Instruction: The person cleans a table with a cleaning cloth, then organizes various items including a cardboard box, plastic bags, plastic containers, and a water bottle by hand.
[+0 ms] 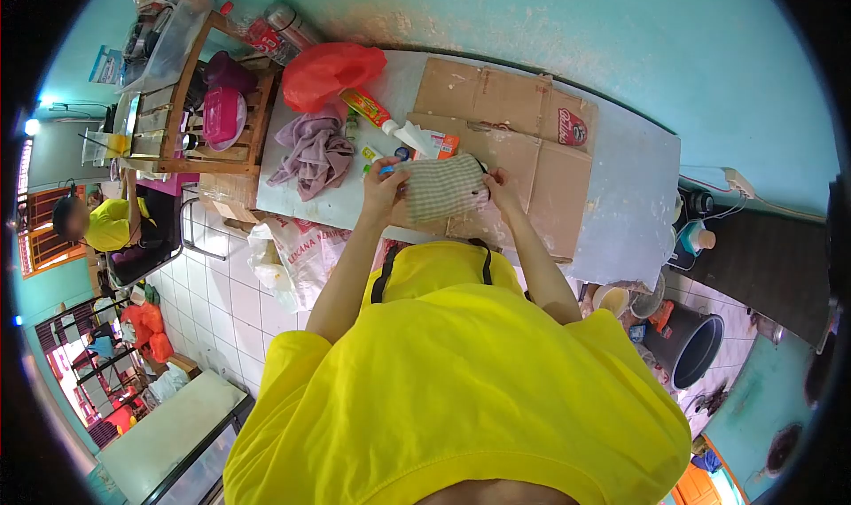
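A green and white checked cloth piece [443,188] is stretched between my two hands above the cardboard on the table. My left hand [386,186] grips its left edge, close to a small blue item. At the right edge, my right hand [498,190] pinches the cloth near a dark spot. Just behind the cloth lie an orange and white packet [443,143] and a yellow and red tube [367,107] with a white end. A mauve crumpled cloth [317,151] rests to the left of my left hand.
Flattened cardboard [550,177] covers the middle of the table [625,213]. A red plastic bag [328,73] lies at the back left, beside a wooden rack [168,124]. Another person [115,224] sits at the far left. A dark bucket [696,345] stands on the floor at right.
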Demonstrator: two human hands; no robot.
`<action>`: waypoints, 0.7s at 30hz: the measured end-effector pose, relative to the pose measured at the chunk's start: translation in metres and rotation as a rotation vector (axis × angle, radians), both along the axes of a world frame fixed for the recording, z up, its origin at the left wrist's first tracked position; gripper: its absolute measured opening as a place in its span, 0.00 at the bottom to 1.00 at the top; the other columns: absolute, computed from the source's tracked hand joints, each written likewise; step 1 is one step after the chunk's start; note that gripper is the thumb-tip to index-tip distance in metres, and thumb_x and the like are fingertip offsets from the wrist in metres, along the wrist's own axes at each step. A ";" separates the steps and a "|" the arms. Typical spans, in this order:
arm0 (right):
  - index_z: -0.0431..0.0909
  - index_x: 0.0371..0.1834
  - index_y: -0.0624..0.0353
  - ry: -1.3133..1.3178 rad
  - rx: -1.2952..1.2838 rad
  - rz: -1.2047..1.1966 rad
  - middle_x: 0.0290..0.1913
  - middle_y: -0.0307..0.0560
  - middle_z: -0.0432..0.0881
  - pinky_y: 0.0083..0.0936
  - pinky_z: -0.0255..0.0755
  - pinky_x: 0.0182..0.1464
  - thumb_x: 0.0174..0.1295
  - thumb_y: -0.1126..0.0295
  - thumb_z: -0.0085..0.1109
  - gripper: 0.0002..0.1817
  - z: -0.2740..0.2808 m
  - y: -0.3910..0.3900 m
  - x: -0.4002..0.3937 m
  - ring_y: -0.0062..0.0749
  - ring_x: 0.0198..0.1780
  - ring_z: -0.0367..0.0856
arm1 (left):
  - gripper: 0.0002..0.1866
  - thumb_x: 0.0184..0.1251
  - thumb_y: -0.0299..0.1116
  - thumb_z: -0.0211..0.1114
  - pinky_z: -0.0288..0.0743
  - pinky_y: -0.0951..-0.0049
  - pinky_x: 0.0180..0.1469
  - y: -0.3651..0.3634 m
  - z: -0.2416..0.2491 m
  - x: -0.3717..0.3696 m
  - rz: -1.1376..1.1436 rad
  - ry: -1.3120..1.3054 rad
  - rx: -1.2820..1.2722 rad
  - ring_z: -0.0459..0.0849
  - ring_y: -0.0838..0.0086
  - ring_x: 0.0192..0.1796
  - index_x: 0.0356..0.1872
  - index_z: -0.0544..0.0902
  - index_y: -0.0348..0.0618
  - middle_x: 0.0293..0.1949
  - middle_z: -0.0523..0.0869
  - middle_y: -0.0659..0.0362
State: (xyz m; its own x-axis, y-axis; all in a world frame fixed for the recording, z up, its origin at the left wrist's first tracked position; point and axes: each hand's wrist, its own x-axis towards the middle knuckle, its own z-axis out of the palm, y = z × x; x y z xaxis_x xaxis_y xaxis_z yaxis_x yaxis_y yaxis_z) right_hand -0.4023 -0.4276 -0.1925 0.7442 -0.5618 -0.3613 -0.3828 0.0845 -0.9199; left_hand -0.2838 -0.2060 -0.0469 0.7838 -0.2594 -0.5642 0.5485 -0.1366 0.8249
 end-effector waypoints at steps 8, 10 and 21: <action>0.76 0.30 0.62 0.026 -0.350 0.042 0.25 0.43 0.77 0.23 0.68 0.31 0.53 0.71 0.63 0.07 0.050 0.021 0.005 0.24 0.28 0.74 | 0.28 0.47 0.21 0.63 0.68 0.55 0.55 -0.012 -0.013 -0.018 -0.293 -0.869 0.836 0.71 0.54 0.56 0.55 0.73 0.52 0.53 0.72 0.48; 0.76 0.30 0.62 -0.041 -0.503 -0.047 0.27 0.45 0.78 0.25 0.70 0.33 0.52 0.70 0.64 0.08 0.043 0.021 0.008 0.26 0.29 0.76 | 0.30 0.47 0.21 0.63 0.70 0.56 0.53 -0.029 -0.026 0.005 -0.324 -1.118 0.777 0.72 0.55 0.56 0.56 0.73 0.53 0.52 0.73 0.51; 0.78 0.44 0.58 0.008 0.001 -0.064 0.36 0.45 0.79 0.25 0.73 0.34 0.54 0.62 0.64 0.17 0.086 -0.008 0.017 0.27 0.35 0.77 | 0.12 0.51 0.23 0.61 0.76 0.63 0.42 -0.068 -0.036 0.025 -0.481 -0.915 0.407 0.81 0.57 0.40 0.39 0.81 0.45 0.37 0.80 0.52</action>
State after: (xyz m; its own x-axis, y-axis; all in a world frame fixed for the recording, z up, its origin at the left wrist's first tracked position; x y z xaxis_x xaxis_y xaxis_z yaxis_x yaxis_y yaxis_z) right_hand -0.3850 -0.4360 -0.1069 0.7041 -0.6075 -0.3676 -0.3840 0.1098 -0.9168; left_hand -0.2586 -0.2743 -0.0829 0.8157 -0.5750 0.0636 -0.4272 -0.5246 0.7364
